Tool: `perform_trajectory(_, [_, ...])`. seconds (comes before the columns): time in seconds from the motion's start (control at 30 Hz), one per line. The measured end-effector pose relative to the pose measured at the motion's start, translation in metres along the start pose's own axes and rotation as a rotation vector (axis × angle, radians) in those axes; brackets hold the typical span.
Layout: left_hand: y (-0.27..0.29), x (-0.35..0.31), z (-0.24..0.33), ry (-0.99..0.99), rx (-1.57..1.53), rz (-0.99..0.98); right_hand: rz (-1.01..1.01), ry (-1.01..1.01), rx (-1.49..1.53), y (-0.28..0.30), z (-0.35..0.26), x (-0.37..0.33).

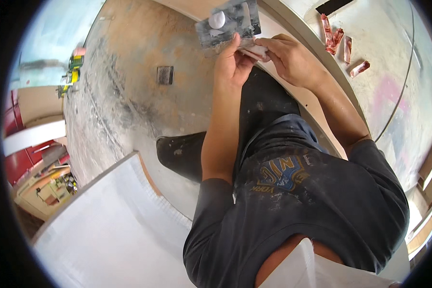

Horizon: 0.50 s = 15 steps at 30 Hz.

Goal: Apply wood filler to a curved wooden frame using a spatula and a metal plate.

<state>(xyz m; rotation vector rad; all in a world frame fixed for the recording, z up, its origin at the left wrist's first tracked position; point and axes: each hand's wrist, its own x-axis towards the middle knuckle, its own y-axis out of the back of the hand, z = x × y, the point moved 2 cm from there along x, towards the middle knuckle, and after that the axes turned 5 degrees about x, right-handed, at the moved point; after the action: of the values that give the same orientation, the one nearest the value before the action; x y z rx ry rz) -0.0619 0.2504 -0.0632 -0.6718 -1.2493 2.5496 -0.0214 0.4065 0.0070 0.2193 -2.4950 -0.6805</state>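
Observation:
My left hand (235,61) is closed on a flat, dark, smeared plate (235,32), its thumb on top. A round white blob of paste (217,20) sits on the plate, with whitish smears around it. Close beside it, my right hand (292,58) is closed, thumb and fingers pinching a small pale flat piece (258,52) at the plate's near edge. What kind of thing this piece is, I cannot tell; the fingers partly cover it.
A pale curved panel edge (343,79) runs beside my right arm. Beyond it lie several torn reddish wrappers (332,36) and a thin dark cable (399,103). A small dark square block (165,75) lies on the stained floor. A large white curved panel (115,216) stands at lower left.

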Motion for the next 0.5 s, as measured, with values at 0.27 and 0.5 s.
perform_trajectory(0.27, [-0.003,-0.049,0.015,0.032,-0.307,0.052,-0.388,0.151,-0.027,-0.011,-0.026,0.052])
perform_trajectory(0.5, [0.004,-0.070,0.024,0.141,-0.435,-0.369,-0.555,0.120,-0.138,-0.007,-0.061,0.047])
